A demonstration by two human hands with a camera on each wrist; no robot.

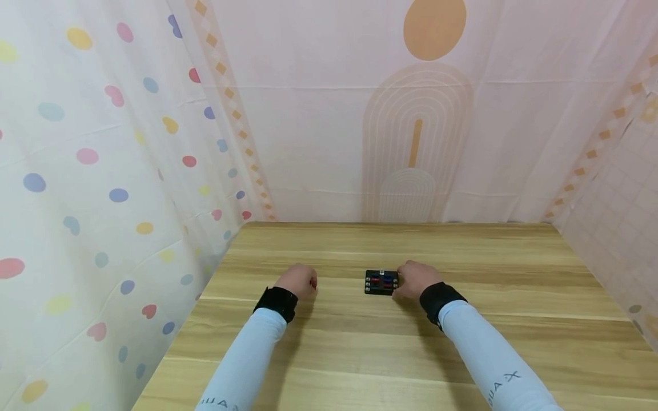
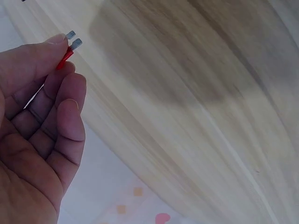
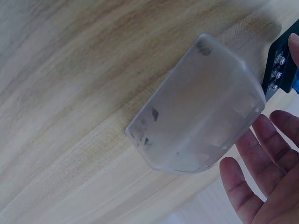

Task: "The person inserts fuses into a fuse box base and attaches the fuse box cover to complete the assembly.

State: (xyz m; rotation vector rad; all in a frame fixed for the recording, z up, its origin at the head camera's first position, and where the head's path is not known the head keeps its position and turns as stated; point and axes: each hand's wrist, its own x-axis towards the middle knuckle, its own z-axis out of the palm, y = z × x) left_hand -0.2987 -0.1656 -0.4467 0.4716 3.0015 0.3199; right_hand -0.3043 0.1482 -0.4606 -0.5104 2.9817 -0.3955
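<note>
A red blade fuse with two metal prongs is pinched between the thumb and index finger of my left hand; the other fingers curl below. In the head view this left hand hovers left of a black fuse block, which holds red and blue fuses and has screw terminals along both sides. My right hand holds the block's right edge. Its thumb lies on the block in the right wrist view, while the lower fingers are spread beside a clear plastic cover.
The block stands on a wood-grain table. A patterned curtain hangs along the table's far edge, and a dotted one on the left.
</note>
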